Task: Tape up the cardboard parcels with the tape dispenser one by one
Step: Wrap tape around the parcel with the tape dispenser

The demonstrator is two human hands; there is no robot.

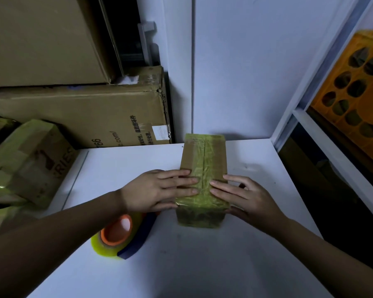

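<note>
Hands (157, 190) (246, 196) flat on taped parcel (204, 166)

The large cardboard carton (84, 117) lying at the far left behind the desk carries sideways print: the digits "766", the ending ".com/", and lines of Chinese characters too small to read. Its white sticker (160, 132) is illegible. The taped box (28, 160) at the left shows "RIES".
</note>
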